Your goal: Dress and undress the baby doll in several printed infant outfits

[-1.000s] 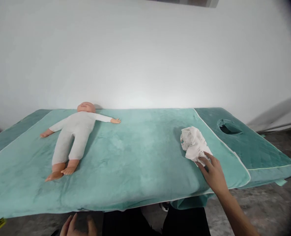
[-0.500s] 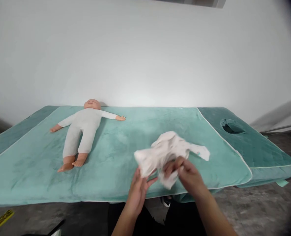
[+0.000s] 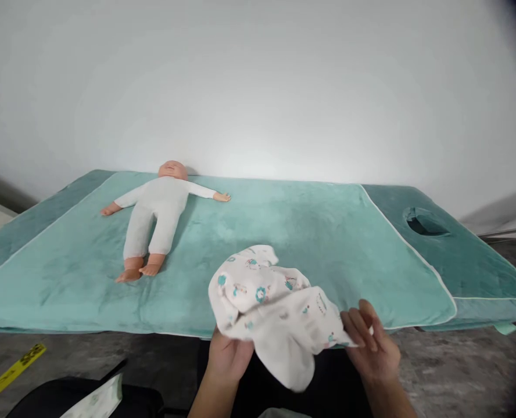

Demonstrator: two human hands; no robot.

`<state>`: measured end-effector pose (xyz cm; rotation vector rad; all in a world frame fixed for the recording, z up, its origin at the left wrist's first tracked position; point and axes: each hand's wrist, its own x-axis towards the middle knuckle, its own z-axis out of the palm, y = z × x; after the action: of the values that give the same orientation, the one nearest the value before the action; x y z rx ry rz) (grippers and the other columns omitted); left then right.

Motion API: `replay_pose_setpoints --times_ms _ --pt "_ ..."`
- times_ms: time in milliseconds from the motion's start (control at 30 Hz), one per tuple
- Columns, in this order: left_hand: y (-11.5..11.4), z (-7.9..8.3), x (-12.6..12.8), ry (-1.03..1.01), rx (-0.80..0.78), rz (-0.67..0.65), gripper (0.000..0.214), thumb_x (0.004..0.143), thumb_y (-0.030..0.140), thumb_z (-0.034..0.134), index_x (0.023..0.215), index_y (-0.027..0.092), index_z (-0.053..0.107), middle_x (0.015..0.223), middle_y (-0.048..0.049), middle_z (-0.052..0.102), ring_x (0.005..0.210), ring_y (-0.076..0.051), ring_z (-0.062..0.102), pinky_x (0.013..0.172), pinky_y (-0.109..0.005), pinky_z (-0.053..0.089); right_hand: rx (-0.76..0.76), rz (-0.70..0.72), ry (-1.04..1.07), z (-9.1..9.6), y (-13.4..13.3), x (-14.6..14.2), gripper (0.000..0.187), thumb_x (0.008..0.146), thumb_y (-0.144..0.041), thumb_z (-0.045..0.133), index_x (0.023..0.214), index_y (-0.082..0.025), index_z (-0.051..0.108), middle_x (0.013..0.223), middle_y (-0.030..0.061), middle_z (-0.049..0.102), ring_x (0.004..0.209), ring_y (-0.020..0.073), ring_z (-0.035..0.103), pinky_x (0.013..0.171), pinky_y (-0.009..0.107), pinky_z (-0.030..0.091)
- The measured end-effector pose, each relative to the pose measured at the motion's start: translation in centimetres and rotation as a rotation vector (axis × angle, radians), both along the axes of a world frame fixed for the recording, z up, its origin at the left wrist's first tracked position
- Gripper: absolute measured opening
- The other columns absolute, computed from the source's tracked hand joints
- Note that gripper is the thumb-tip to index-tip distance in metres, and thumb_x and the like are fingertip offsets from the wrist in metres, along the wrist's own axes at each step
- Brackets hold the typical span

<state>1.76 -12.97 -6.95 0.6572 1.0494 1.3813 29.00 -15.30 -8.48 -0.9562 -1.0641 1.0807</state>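
A white baby garment [image 3: 262,296] with small teal and pink prints hangs loosely bunched at the bed's near edge. My left hand [image 3: 229,357] grips its lower left part, with the fingers hidden under the cloth. At the far right end of the garment, my right hand [image 3: 371,342] pinches a corner and draws it out sideways. One rounded flap droops between the two hands. To the left, a baby doll [image 3: 156,212] in a white body suit lies on its back, arms spread and feet bare.
The padded bed has a teal cover [image 3: 284,215] and a face hole [image 3: 426,222] at its right end. A white wall [image 3: 258,87] stands behind it. Below left are a black chair [image 3: 140,400] with a printed cloth [image 3: 99,400] and yellow tape [image 3: 11,374] on the floor.
The garment has turned and opened out, showing its printed side, and sits closer to me. My right hand has moved right and down with a corner; my left hand now goes under the cloth.
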Motion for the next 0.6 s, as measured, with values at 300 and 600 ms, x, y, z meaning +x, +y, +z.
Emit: replay_pose_setpoints --times_ms 300,600 --pt "-2.2 -1.8 0.8 -0.067 -0.023 -0.033 0.044 0.061 0.030 0.086 0.104 0.028 0.076 0.106 -0.0046 0.077 0.102 -0.034 0.071 0.093 -0.050 0.058 0.354 0.013 -0.660 5.6 0.9 -5.3 0.039 0.094 -0.046 0.057 0.131 -0.034 0.053 0.129 0.0112 0.061 0.122 0.0319 0.056 0.101 0.051 0.045" --pt "0.0 1.8 1.3 1.081 0.718 0.107 0.050 0.086 0.018 0.064 0.134 0.029 0.054 0.145 -0.0121 0.051 0.139 -0.030 0.047 0.110 -0.051 0.046 0.239 0.072 -0.588 6.7 4.3 -6.7 0.010 0.098 -0.028 0.053 0.094 -0.024 0.062 0.096 0.0051 0.069 0.083 0.0179 0.064 0.074 0.031 0.051"
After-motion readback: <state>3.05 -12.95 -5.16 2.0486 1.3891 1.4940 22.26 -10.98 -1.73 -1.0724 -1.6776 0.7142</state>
